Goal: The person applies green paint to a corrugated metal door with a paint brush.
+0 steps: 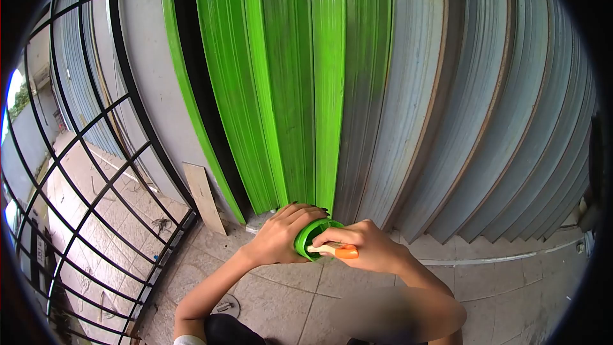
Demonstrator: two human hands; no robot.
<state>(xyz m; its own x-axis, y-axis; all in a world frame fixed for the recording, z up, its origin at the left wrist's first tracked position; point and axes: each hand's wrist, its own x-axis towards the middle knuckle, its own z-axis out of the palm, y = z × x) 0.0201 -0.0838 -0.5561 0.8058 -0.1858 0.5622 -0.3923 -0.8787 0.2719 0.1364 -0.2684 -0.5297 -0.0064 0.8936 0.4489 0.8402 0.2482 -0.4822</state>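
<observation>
My left hand (281, 233) is wrapped round the side of a green paint can (302, 250), which tilts so that its opening faces me. My right hand (365, 246) grips a paintbrush (345, 252) with a pale handle and an orange tip. The brush's bristle end points into the can, and the bristles are hidden there. Just beyond my hands rises a folding metal door; its left panels (223, 76) are coated in glossy green paint. One panel (288, 76) among them shows thinner, streaky green over grey.
Bare grey door panels (466, 102) run off to the right. At the left stands a black metal grille (96, 204). A thin board (204, 198) leans on the wall. Floor tiles (281, 300) and a curved floor track (491, 260) lie below; a round drain cover (227, 306) is near my left arm.
</observation>
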